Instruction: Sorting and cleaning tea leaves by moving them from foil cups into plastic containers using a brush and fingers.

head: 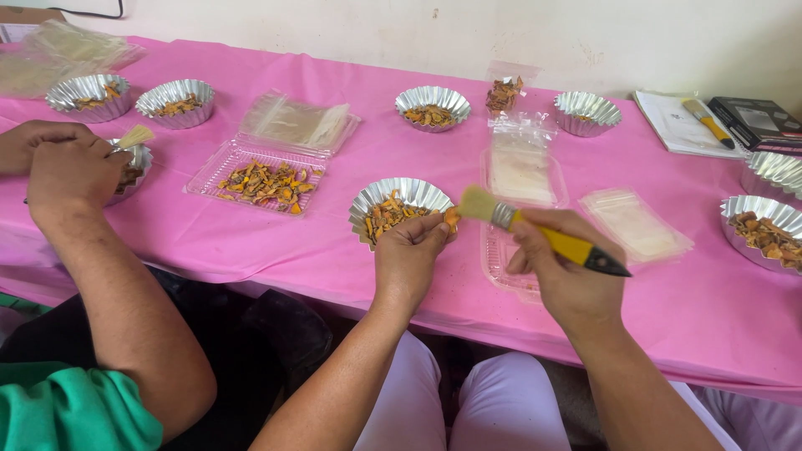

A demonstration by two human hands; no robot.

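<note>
While the left hand (pixel 409 250) pinches a small orange dried piece (pixel 451 219) between thumb and fingertips, just at the near right rim of a fluted foil cup (pixel 399 194), the right hand (pixel 561 269) closes its grip on a yellow-handled brush (pixel 547 236), bristles touching or almost touching that piece. Both forearms rise from the lap, the left wrist bent inward, the right one cocked so the handle slants down to the right. The cup looks well filled with orange pieces, so much of the brushing seems left; I cannot tell which pieces are already cleaned. Just right lies a clear plastic tray (pixel 499 250) on the pink tabletop (pixel 292 242). Farther left, a clear tray of orange pieces (pixel 263 184) sits open, and a co-worker's hands (pixel 71 167) hold another brush over a cup. Farther back stand more foil cups (pixel 432 107).
</note>
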